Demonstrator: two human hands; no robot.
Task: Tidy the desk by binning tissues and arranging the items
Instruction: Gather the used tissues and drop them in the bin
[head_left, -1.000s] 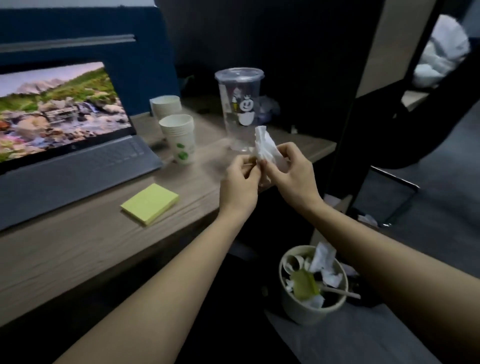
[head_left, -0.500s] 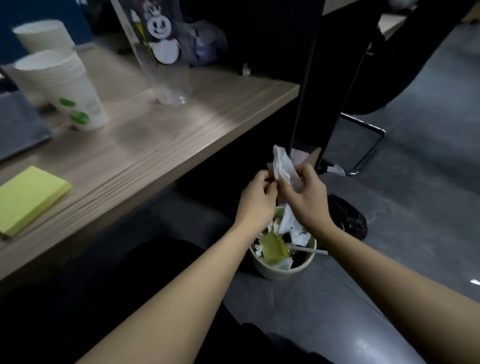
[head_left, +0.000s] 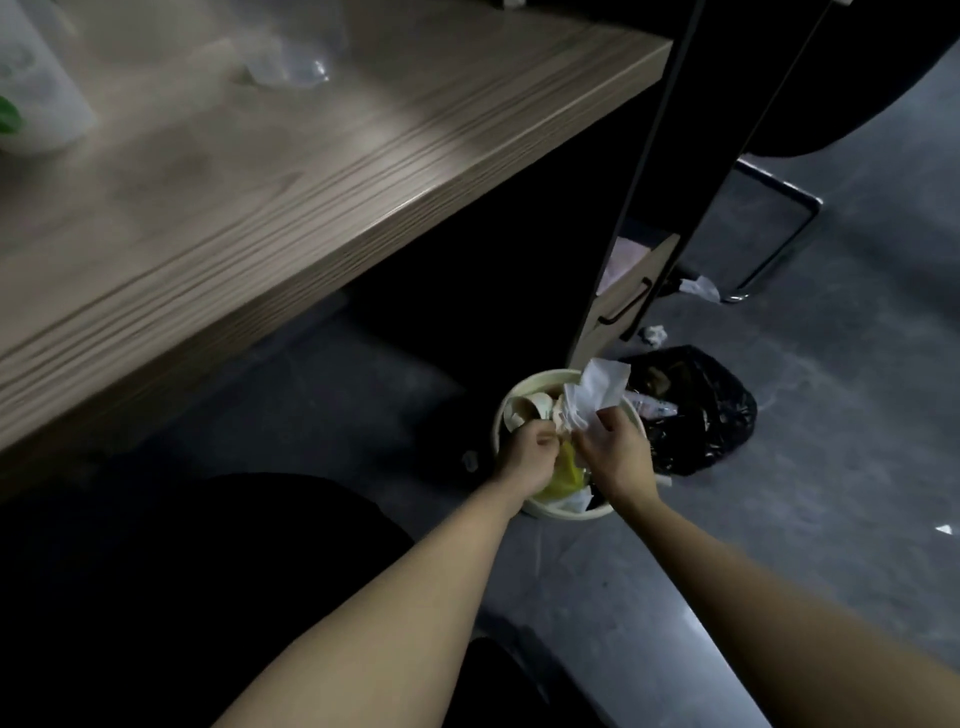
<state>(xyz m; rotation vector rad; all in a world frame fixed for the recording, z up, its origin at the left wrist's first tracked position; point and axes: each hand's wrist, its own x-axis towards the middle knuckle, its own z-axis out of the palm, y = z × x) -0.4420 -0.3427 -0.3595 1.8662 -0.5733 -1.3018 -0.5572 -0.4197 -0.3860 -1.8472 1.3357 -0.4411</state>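
A crumpled white tissue (head_left: 597, 395) hangs just over the cream round bin (head_left: 506, 415) on the floor, right of the desk. My right hand (head_left: 621, 454) grips the tissue from below, at its right side. My left hand (head_left: 527, 460) is over the bin's left part, its fingers pinched together at the tissue's lower left edge. The bin holds white paper scraps, crushed cups and a yellow piece. My hands cover most of its near half.
The wooden desk (head_left: 260, 171) fills the upper left, with paper cups (head_left: 36, 104) and a clear plastic cup's base (head_left: 291, 67) on it. A black rubbish bag (head_left: 696, 415) lies right of the bin. Behind it are a drawer unit (head_left: 631, 296), a chair leg (head_left: 779, 234) and loose tissue scraps (head_left: 701, 288).
Both hands have carried the tissue from above the desk edge down to the bin. My view has tipped down, so the laptop and the sticky notes are out of sight.
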